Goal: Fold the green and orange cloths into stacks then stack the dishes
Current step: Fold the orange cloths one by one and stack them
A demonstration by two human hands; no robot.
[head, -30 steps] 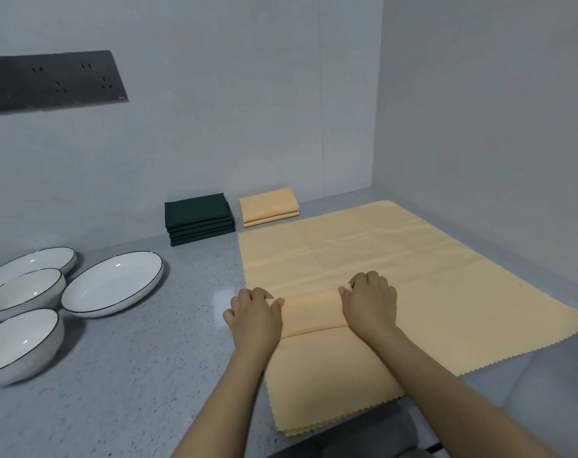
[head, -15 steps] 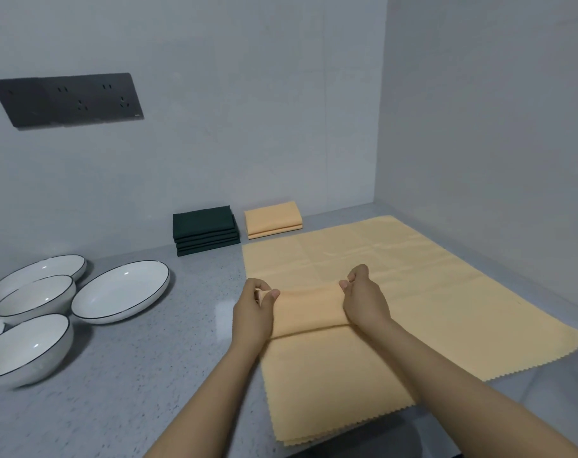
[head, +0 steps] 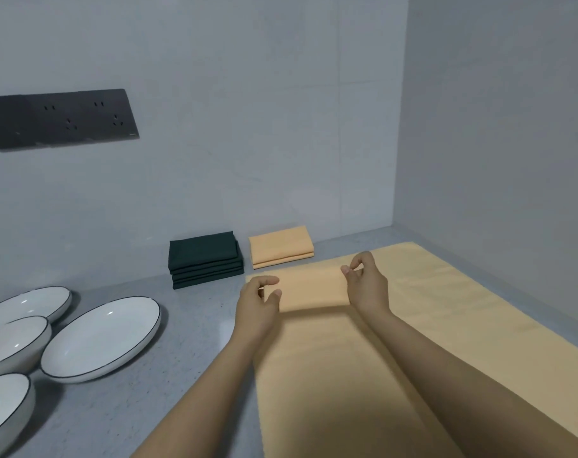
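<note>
A folded orange cloth [head: 310, 290] is being pinched at its two ends, between the left hand [head: 259, 300] and right hand [head: 367, 285], just above the spread cloths [head: 446, 325]. Being light and limp, it is probably best gripped by its folded edges.

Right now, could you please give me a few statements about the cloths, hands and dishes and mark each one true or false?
1. Both hands, the left hand and the right hand, pinch the folded orange cloth. True.
2. The green stack lies to the right of the orange stack. False: it lies to its left.
3. The dishes are already piled in one stack. False: they sit spread out side by side on the counter.
4. More orange cloth lies spread flat beneath the hands. True.
5. A dark socket panel is on the wall. True.
</note>
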